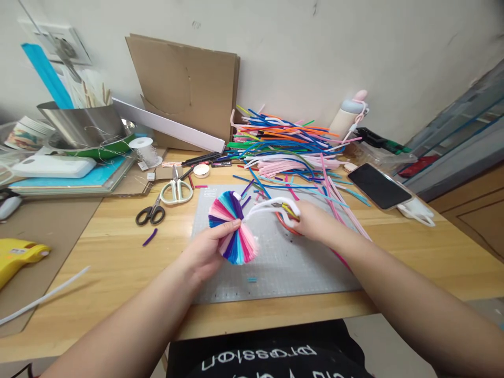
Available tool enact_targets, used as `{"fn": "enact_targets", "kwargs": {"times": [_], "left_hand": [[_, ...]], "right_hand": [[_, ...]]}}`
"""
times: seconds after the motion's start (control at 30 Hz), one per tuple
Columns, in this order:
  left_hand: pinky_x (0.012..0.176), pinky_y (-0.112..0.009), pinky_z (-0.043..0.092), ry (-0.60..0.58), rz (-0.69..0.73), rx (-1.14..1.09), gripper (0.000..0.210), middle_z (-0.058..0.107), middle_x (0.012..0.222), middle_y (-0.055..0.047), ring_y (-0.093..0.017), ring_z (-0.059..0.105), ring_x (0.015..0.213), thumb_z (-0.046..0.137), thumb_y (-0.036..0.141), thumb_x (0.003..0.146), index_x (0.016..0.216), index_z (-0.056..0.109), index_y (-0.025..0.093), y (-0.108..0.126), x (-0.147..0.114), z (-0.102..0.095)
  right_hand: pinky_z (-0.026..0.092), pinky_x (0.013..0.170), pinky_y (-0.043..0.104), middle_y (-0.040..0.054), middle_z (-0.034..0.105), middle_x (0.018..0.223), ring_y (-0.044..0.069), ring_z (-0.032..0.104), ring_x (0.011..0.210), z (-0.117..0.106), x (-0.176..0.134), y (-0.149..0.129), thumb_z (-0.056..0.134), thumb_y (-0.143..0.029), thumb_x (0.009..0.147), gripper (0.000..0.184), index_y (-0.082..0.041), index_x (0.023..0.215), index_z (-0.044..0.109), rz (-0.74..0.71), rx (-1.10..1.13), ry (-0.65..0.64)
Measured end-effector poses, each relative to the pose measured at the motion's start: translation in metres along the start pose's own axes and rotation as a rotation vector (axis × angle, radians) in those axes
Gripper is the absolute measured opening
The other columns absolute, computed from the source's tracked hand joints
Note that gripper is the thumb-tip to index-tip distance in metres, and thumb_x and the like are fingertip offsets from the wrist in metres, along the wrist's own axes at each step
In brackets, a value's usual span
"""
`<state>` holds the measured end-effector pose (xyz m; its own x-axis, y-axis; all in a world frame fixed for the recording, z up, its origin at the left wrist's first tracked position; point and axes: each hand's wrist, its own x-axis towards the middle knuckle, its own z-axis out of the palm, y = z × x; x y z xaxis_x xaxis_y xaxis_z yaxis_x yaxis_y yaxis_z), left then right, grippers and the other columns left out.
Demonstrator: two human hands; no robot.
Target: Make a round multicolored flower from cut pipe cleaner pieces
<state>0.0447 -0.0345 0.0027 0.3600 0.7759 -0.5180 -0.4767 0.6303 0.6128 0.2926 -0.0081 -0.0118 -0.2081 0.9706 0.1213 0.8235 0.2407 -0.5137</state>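
Observation:
Over the grey cutting mat [315, 268], my left hand [208, 247] pinches a round fan of pipe cleaners [240, 244], banded in pink, white, purple, blue and teal. The thumb presses on its centre. White pipe cleaner stems [268, 206] run from that centre to the right and curve beside my right hand [311, 220]. That hand is closed around pliers [290, 211] with yellow and orange handles, low over the mat. Its fingers are partly hidden, and the white stems pass by the handles.
Many loose pipe cleaners [283, 142] pile up at the back. Scissors with pale handles [176, 191] and black scissors [150, 214] lie left of the mat. A yellow glue gun [19, 254] sits far left, a phone [378, 185] at right. Cardboard [185, 89] leans on the wall.

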Motion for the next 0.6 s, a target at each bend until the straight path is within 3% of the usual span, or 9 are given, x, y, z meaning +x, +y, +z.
{"fn": "enact_targets", "kwargs": {"times": [0.07,0.13,0.2,0.27,0.3,0.37,0.47,0.6], "left_hand": [[0.062,-0.025,0.056,0.006,-0.029,-0.077,0.007,0.071,0.071,-0.005,-0.014,0.066,0.059,0.062,0.010,0.076,0.080,0.067,0.011,0.003,-0.001,0.002],[0.058,-0.024,0.055,0.013,-0.049,-0.119,0.008,0.070,0.066,-0.004,-0.013,0.064,0.054,0.059,0.009,0.078,0.077,0.066,0.012,0.005,-0.002,0.003],[0.057,-0.024,0.055,0.014,-0.061,-0.129,0.009,0.069,0.064,-0.003,-0.012,0.063,0.053,0.057,0.009,0.079,0.078,0.066,0.011,0.006,-0.001,0.004],[0.057,-0.024,0.054,-0.001,-0.074,-0.130,0.009,0.068,0.062,-0.003,-0.012,0.063,0.051,0.057,0.010,0.079,0.078,0.065,0.011,0.006,-0.002,0.005],[0.057,-0.025,0.054,-0.016,-0.080,-0.135,0.008,0.067,0.061,-0.003,-0.012,0.062,0.050,0.057,0.010,0.080,0.078,0.065,0.011,0.007,-0.003,0.007],[0.058,-0.025,0.053,-0.056,-0.082,-0.150,0.009,0.065,0.058,-0.002,-0.011,0.059,0.047,0.057,0.012,0.080,0.077,0.065,0.012,0.009,-0.008,0.011],[0.059,-0.024,0.051,-0.102,-0.060,-0.163,0.011,0.065,0.060,-0.002,-0.010,0.058,0.047,0.056,0.015,0.080,0.072,0.064,0.012,0.011,-0.018,0.020],[0.056,-0.023,0.049,-0.192,-0.086,-0.172,0.012,0.064,0.060,-0.002,-0.010,0.057,0.046,0.058,0.015,0.078,0.067,0.061,0.012,0.004,-0.029,0.030]], "right_hand": [[0.037,0.053,0.025,0.0038,0.060,0.069,0.015,0.053,0.060,-0.013,-0.007,-0.003,0.065,-0.022,0.065,0.013,-0.017,0.074,0.058,0.139,0.064,-0.020],[0.038,0.050,0.025,0.0016,0.058,0.069,0.013,0.051,0.056,-0.021,-0.021,-0.009,0.062,-0.028,0.070,0.020,-0.018,0.084,0.053,0.299,0.358,-0.090],[0.037,0.045,0.024,0.0013,0.054,0.070,0.012,0.048,0.054,-0.022,-0.040,-0.018,0.057,-0.041,0.076,0.028,-0.019,0.089,0.047,0.362,0.653,-0.188],[0.041,0.050,0.024,0.0047,0.055,0.088,0.012,0.051,0.062,-0.016,-0.061,-0.026,0.063,-0.039,0.073,0.037,-0.020,0.098,0.044,0.345,0.741,-0.197],[0.043,0.054,0.025,0.0052,0.054,0.093,0.012,0.052,0.067,-0.011,-0.070,-0.030,0.065,-0.037,0.071,0.042,-0.021,0.102,0.042,0.296,0.732,-0.177],[0.046,0.066,0.028,0.0057,0.052,0.101,0.014,0.053,0.079,-0.004,-0.084,-0.036,0.062,-0.033,0.075,0.042,-0.022,0.109,0.041,0.213,0.609,-0.261],[0.045,0.069,0.029,0.0026,0.050,0.093,0.015,0.051,0.079,0.001,-0.093,-0.043,0.065,-0.030,0.074,0.030,-0.021,0.095,0.046,0.097,0.339,-0.281],[0.040,0.061,0.028,0.0002,0.046,0.082,0.015,0.045,0.071,0.003,-0.092,-0.050,0.070,-0.034,0.070,0.034,-0.020,0.079,0.040,0.027,0.170,-0.104]]}}
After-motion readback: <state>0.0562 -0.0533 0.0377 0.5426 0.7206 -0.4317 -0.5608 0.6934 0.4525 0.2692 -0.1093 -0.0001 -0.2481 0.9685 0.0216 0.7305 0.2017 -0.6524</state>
